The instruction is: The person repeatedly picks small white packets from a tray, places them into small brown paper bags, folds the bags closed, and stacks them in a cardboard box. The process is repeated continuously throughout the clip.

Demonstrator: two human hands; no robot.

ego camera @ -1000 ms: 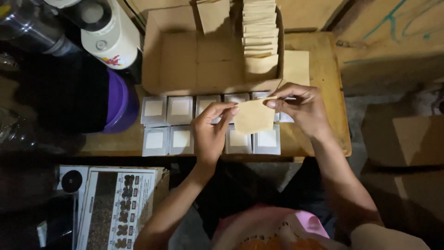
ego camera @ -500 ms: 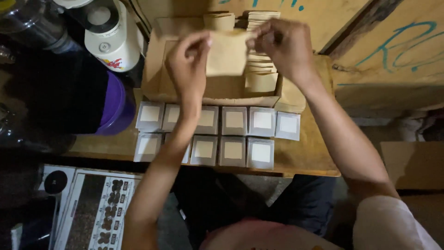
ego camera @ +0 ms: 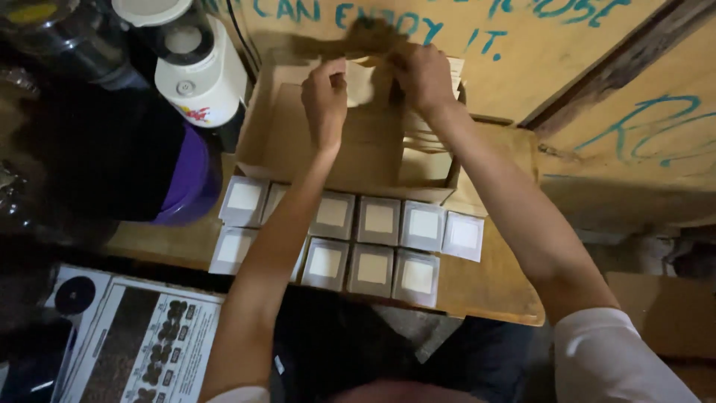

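1. Hands first: your left hand [ego camera: 325, 95] and right hand [ego camera: 420, 75] together pinch a tan card piece [ego camera: 360, 82], held up over the open cardboard box [ego camera: 298, 142].
2. Done so far, by my reading: two rows of small square boxes [ego camera: 379, 219] sit assembled on the wooden table [ego camera: 492, 287].
3. Left: flat tan blanks [ego camera: 426, 138] stand stacked inside the box.

Your single head-worn camera looks steeply down from close above onto the wooden table [ego camera: 485, 287] and your outstretched forearms.
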